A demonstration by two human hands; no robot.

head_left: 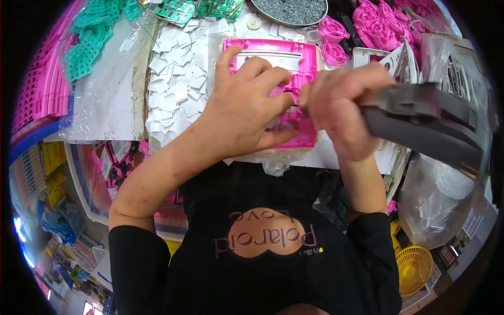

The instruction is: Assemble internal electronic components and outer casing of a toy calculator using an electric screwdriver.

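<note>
A bright pink plastic housing (pixel 310 55) lies on a clear plastic-wrapped pad in front of me, its inner ribs facing up. My left hand (pixel 244 100) rests over its left side with the fingers apart, the little finger at the upper left corner. My right hand (pixel 349 102) grips a dark grey tool (pixel 430 123) that looks like a power screwdriver; its bulky body stretches to the right, close to the camera. A thin dark tip shows near my left index finger, above the housing. What that tip touches is hidden by my fingers.
White paper pieces (pixel 176 84) cover the table to the left. Farther back stand a metal tray of screws (pixel 291 10) and green circuit boards (pixel 176 11). Pink round parts (pixel 375 23) pile up at the back right, pink grids (pixel 44 79) at the left. Below right sits a yellow basket (pixel 413 270).
</note>
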